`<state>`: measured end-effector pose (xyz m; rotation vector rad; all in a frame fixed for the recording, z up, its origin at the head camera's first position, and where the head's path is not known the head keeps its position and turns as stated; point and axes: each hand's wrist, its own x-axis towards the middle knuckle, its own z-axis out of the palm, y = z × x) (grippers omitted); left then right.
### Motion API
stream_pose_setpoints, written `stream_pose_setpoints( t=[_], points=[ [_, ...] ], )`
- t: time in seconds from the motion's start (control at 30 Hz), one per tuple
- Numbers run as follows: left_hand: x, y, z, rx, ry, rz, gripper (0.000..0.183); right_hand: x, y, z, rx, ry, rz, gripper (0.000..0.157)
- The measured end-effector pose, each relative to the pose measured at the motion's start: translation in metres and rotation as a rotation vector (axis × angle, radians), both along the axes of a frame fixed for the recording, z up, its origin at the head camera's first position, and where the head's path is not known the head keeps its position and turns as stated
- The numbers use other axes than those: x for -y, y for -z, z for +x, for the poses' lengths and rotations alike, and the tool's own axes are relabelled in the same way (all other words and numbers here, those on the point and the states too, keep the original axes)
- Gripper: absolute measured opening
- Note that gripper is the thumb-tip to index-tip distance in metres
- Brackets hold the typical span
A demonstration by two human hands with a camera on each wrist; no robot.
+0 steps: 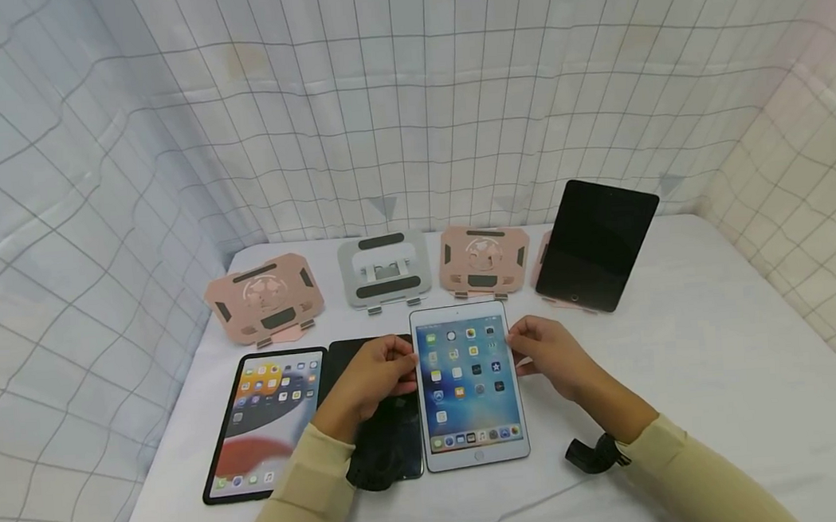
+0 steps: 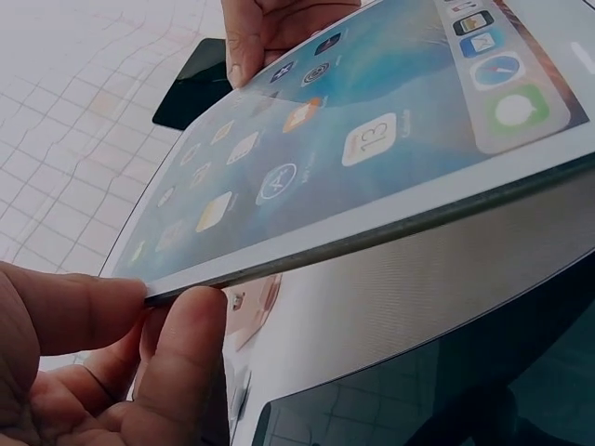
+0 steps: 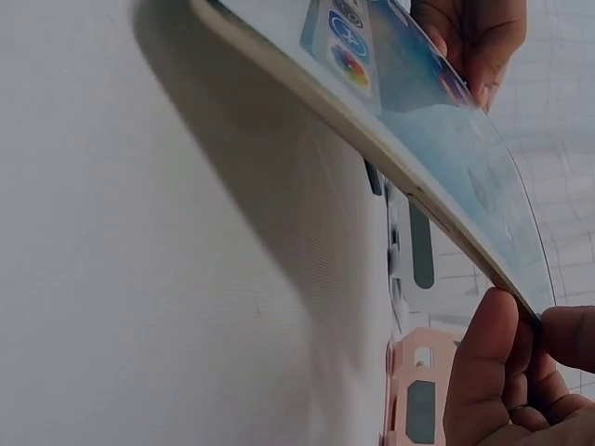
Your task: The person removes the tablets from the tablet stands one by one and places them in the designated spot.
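Observation:
A white-framed tablet (image 1: 468, 382) with a lit home screen is held between both hands. On its left edge, my left hand (image 1: 378, 375) pinches it between thumb and fingers. The right hand (image 1: 549, 353) pinches the opposite edge in the same way. Both wrist views show the tablet (image 2: 307, 186) tilted, its near side edge (image 3: 372, 153) raised over the white table. Beneath my left hand lies a dark-screened tablet (image 1: 408, 429), partly covered by that hand and forearm. A lit tablet with a black frame (image 1: 272, 413) lies farther left.
Along the back stand a pink tablet stand (image 1: 265, 298), a grey stand (image 1: 350, 269) and another pink stand (image 1: 454, 267). At the back right, a black tablet (image 1: 597, 246) leans on a mostly hidden pink stand. Checked white curtains (image 1: 424, 133) surround the table (image 1: 719, 370).

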<state>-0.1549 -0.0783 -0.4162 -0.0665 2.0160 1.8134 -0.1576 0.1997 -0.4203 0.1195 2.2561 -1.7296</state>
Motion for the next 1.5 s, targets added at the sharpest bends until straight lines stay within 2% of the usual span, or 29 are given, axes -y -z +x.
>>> stream_pose_setpoints(
  t=[0.23, 0.47, 0.7, 1.0, 1.27, 1.5],
  points=[
    [-0.001, 0.001, 0.001, -0.009, 0.011, -0.028, 0.012, -0.001, 0.004, 0.002, 0.019, -0.012, -0.011, 0.015],
    [-0.003, 0.005, 0.001, -0.013, -0.009, -0.062, 0.011, -0.001, 0.011, 0.0, 0.035, -0.026, 0.005, 0.014],
    [-0.004, 0.014, -0.002, -0.026, -0.006, -0.107, 0.01, -0.001, 0.016, -0.006, 0.034, -0.061, 0.022, 0.013],
    [-0.006, 0.024, -0.005, -0.082, -0.014, -0.209, 0.008, 0.0, 0.023, -0.014, 0.035, -0.085, 0.117, 0.013],
    [-0.008, 0.023, -0.006, -0.177, 0.007, -0.348, 0.007, 0.002, 0.023, -0.019, 0.024, -0.104, 0.193, 0.013],
    [-0.012, 0.023, -0.008, -0.322, 0.07, -0.586, 0.008, 0.005, 0.023, -0.021, 0.008, -0.119, 0.298, 0.01]
  ],
)
